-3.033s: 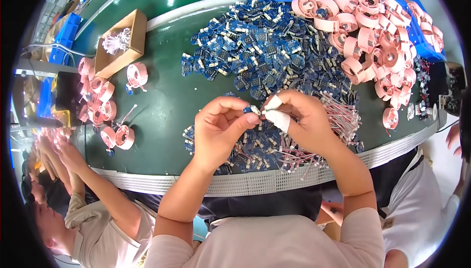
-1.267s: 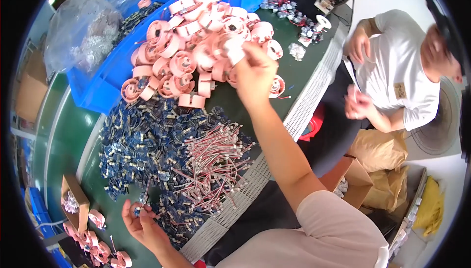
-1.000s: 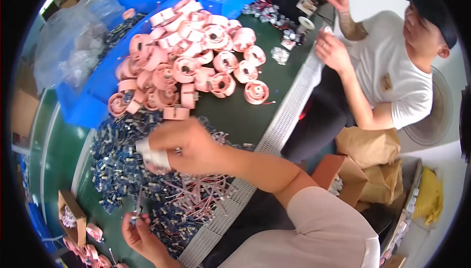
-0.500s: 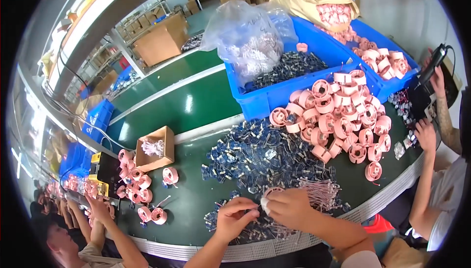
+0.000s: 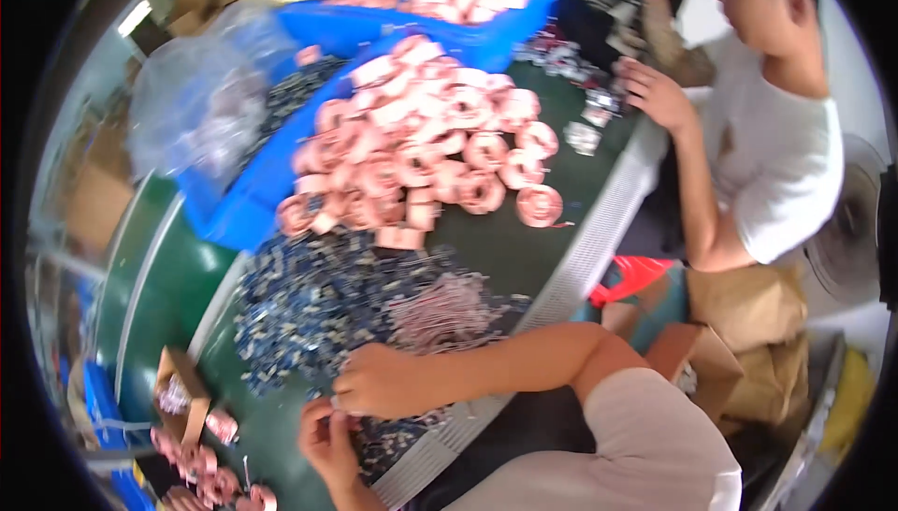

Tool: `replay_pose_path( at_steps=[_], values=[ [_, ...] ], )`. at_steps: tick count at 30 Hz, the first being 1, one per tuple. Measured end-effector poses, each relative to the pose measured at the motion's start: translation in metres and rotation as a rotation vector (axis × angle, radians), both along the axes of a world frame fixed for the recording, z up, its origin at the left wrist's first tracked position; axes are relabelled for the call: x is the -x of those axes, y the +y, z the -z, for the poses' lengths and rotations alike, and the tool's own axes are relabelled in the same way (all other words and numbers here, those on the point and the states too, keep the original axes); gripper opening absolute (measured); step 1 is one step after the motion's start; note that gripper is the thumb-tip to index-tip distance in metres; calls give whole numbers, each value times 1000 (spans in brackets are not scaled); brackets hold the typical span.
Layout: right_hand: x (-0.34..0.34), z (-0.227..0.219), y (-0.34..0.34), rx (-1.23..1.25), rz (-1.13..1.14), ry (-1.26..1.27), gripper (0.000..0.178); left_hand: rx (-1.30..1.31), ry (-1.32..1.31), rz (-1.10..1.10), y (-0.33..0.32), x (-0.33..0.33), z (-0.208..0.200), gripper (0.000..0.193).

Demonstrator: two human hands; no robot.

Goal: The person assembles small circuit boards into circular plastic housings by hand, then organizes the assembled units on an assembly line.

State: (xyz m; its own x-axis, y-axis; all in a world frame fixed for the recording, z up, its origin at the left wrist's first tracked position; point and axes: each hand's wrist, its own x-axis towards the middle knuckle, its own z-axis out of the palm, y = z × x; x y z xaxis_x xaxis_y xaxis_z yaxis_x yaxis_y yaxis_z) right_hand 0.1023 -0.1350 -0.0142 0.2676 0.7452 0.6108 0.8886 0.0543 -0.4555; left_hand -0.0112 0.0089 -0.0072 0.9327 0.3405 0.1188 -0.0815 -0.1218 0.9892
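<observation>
While the green belt (image 5: 524, 249) is carrying heaps of parts, the person's 2 hands are meeting at its near edge. The right hand (image 5: 379, 382) is curling its fingers shut over something small, too blurred to identify, and resting beside the pile of dark blue parts (image 5: 309, 301). The left hand (image 5: 327, 436) is pinching at the same spot, fingertips touching the right hand's. Pink wire leads (image 5: 444, 310) are lying just beyond. Copper coils (image 5: 421, 151) are heaping farther up, spilling from a blue bin (image 5: 238, 221). A co-worker's hand (image 5: 655, 95) is resting near the belt's far edge.
</observation>
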Motion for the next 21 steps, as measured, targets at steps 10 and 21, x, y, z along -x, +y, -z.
replay_pose_path(
  at_steps=[10,21],
  values=[
    [2,-4,-8,91,76,209,13,-167,2,28,1,-1,9,2],
    [-8,6,3,-121,-22,310,14,-75,-90,161,6,-8,16,2]
  ],
)
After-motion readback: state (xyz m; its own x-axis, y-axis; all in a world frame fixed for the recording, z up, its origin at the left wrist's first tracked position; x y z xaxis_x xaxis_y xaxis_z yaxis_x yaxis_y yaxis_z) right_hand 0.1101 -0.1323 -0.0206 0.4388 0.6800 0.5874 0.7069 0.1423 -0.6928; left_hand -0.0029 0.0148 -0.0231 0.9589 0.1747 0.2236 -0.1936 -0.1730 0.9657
